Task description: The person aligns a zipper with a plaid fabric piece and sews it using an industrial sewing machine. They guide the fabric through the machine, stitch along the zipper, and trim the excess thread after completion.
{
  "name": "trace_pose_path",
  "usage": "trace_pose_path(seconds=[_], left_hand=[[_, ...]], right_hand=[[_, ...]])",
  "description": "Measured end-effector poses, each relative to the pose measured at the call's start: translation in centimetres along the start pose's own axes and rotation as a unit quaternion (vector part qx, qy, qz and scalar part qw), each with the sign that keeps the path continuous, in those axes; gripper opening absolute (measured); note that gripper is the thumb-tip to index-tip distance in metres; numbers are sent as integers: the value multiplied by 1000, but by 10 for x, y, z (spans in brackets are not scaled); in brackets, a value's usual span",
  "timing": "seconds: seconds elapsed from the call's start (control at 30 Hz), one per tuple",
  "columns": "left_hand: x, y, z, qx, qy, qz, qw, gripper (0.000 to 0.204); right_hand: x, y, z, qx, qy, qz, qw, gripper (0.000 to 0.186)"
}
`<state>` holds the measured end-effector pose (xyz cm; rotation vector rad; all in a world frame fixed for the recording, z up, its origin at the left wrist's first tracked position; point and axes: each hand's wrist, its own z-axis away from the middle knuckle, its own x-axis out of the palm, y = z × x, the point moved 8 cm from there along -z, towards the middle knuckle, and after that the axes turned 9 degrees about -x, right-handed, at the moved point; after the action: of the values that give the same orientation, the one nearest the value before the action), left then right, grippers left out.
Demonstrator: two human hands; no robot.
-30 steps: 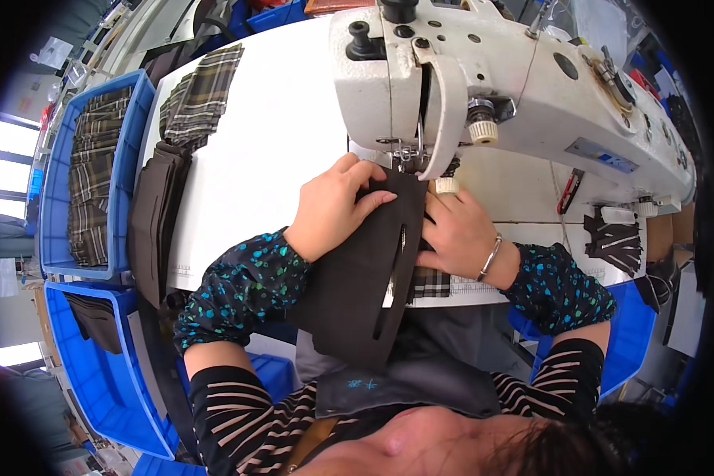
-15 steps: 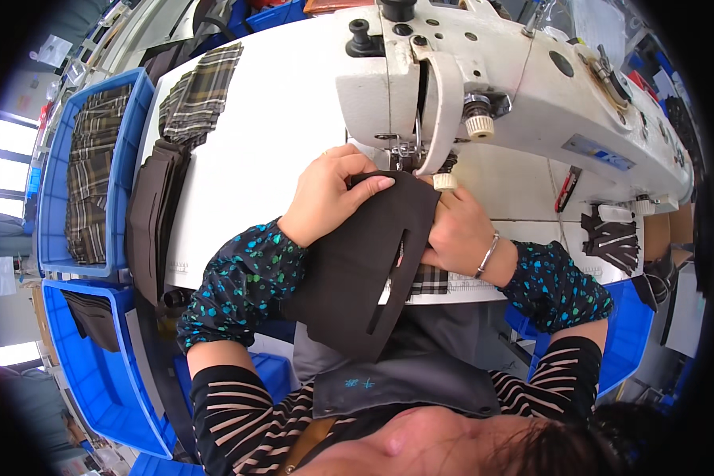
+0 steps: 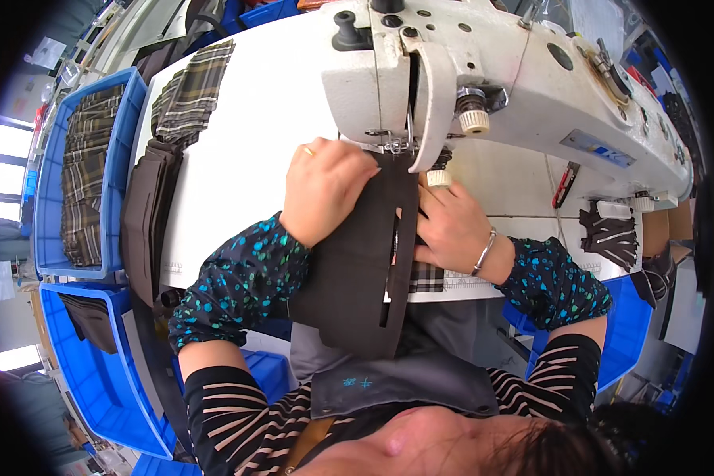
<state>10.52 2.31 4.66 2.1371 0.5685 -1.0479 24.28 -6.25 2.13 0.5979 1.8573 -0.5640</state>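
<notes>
The left hand (image 3: 325, 190) lies flat, palm down, on a dark brown fabric piece (image 3: 365, 270) at the foot of a white sewing machine (image 3: 484, 71); its grip is apart, fingers spread over the cloth rather than closed on it; the fingertips sit just beside the needle area (image 3: 397, 147). The right hand (image 3: 448, 230) presses on the right edge of the same piece, fingers bent against the cloth; its grip is likewise apart, resting on the fabric and not clamped; a silver bracelet (image 3: 484, 252) circles the wrist. The dark brown fabric piece runs from under the machine head across the white counter (image 3: 246, 127) and hangs over the near edge toward the person's lap; a scrap of plaid fabric (image 3: 427, 278) shows beneath it at the counter's edge. On the counter's left side lie a stack of dark pieces (image 3: 147, 214) and folded plaid cloth (image 3: 190, 91); a blue bin (image 3: 139, 87) further left holds more plaid cloth; a second blue bin (image 3: 103, 389) stands below it.
</notes>
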Motion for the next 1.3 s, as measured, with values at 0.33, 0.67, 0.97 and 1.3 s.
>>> trace_pose_path(seconds=[0.33, 0.67, 0.97, 1.3], left_hand=[[20, 25, 35, 28, -130, -35, 990, 59], [19, 29, 28, 24, -102, -24, 994, 56], [24, 8, 20, -21, -116, -55, 992, 51], [34, -15, -11, -35, -91, -94, 991, 31]], right_hand=[[1, 0, 2, 8, 9, -7, 1000, 59], [0, 0, 0, -1, 17, 0, 1000, 59], [-1, 1, -1, 13, 9, -15, 1000, 66], [-3, 2, -3, 16, 8, -34, 999, 65]])
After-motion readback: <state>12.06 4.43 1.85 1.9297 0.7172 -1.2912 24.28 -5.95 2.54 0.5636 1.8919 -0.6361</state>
